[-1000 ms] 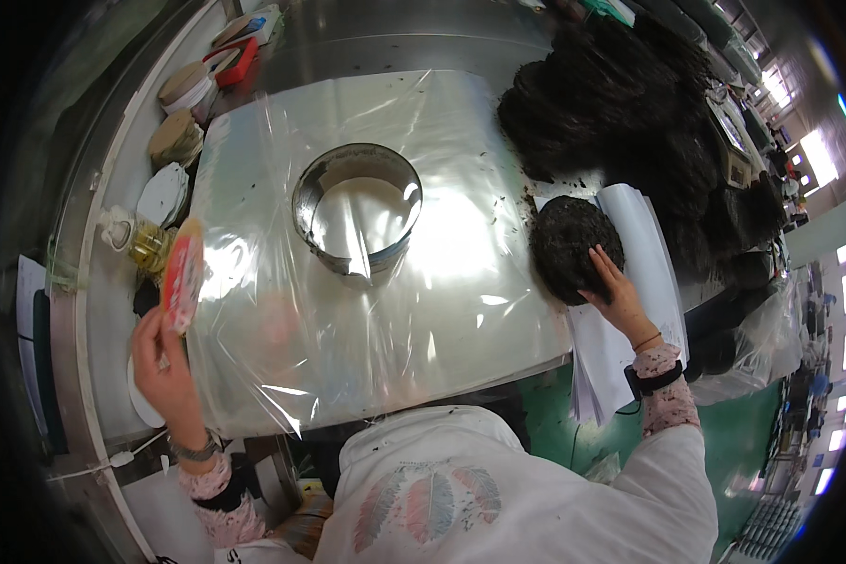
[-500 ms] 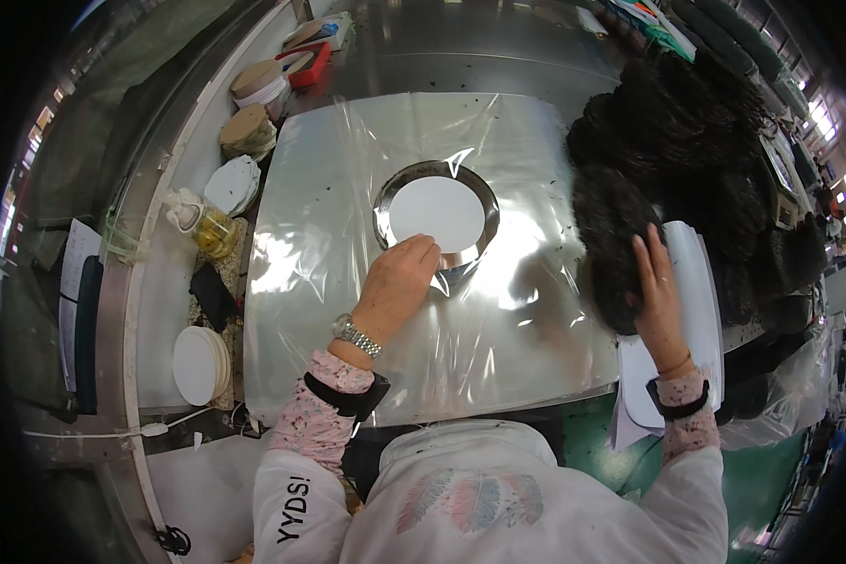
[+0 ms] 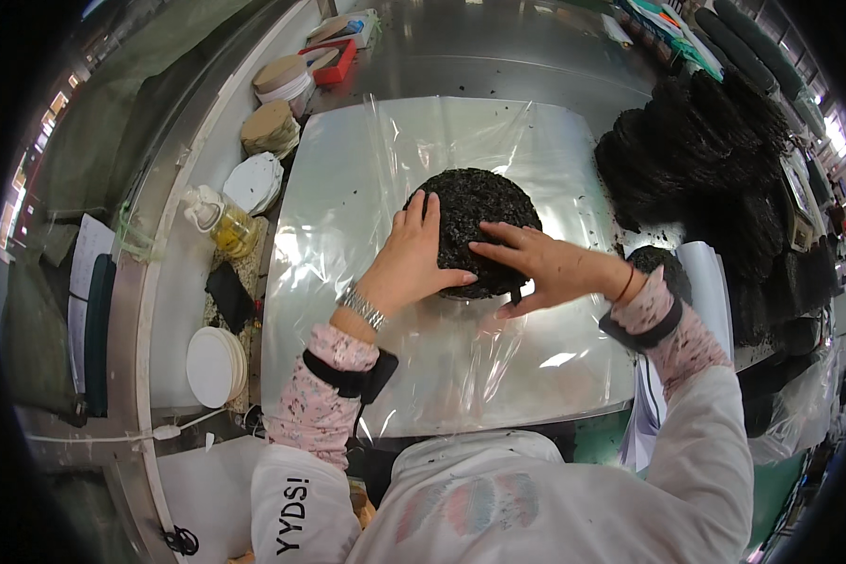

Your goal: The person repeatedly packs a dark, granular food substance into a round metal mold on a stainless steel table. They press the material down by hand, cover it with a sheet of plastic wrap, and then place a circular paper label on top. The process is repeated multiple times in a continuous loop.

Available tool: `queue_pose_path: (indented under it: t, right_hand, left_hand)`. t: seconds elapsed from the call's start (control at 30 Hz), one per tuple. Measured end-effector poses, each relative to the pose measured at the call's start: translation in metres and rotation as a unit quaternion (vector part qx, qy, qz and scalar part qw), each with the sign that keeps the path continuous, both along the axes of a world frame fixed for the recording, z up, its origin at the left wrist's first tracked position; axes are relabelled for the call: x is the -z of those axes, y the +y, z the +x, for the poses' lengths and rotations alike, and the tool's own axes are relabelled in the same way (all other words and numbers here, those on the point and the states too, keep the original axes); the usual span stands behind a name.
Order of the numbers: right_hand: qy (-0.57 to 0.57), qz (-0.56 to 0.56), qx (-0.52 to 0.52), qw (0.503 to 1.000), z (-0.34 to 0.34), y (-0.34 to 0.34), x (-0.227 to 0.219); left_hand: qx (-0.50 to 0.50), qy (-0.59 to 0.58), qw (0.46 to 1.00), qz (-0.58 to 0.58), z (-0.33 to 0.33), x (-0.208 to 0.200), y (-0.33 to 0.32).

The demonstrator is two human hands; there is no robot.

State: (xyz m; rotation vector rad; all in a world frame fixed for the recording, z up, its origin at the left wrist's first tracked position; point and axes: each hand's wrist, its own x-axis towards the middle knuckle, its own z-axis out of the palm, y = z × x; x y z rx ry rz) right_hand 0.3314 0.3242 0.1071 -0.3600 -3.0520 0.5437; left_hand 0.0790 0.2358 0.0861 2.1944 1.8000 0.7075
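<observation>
A round, black, rough-surfaced cake that looks like dried seaweed [image 3: 479, 202] lies at the middle of the clear plastic sheets [image 3: 338, 254]. My left hand [image 3: 409, 258] rests on its left side, fingers spread over the top and thumb stretched along the near edge. From the right, my right hand [image 3: 545, 265] reaches over the cake with its fingers apart, fingertips on the top and thumb by the near edge. The white paper disc and the dark ring seen earlier are hidden under the cake.
Stacks of similar black cakes [image 3: 696, 141] rise at the right, beside white paper [image 3: 710, 282]. Along the left ledge stand white paper discs [image 3: 214, 367], a bottle of yellow liquid [image 3: 230, 230], stacked brown discs [image 3: 271, 127] and a red box [image 3: 334, 61].
My right hand has come from the stack at the right to the middle, and a black cake now covers the white disc there. My left hand has let go of the disc's edge and spread its fingers.
</observation>
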Motion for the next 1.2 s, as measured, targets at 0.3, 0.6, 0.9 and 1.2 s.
queue_pose_path:
  t: [0.3,0.6,0.9,1.2]
  right_hand:
    - [-0.145,0.135,0.125,0.972,-0.069,0.04,0.038]
    - [-0.15,0.11,0.094,0.978,-0.072,0.049,0.092]
    - [-0.148,0.077,0.127,0.978,-0.018,-0.049,0.099]
    - [-0.127,0.066,0.151,0.978,-0.011,-0.051,0.093]
  left_hand:
    - [0.022,0.199,0.95,-0.239,0.017,0.027,0.059]
    - [0.026,0.252,0.92,-0.299,0.024,0.065,0.078]
    - [0.195,-0.076,0.978,-0.007,0.057,-0.052,-0.171]
    - [0.024,0.228,0.971,0.07,0.001,-0.086,-0.206]
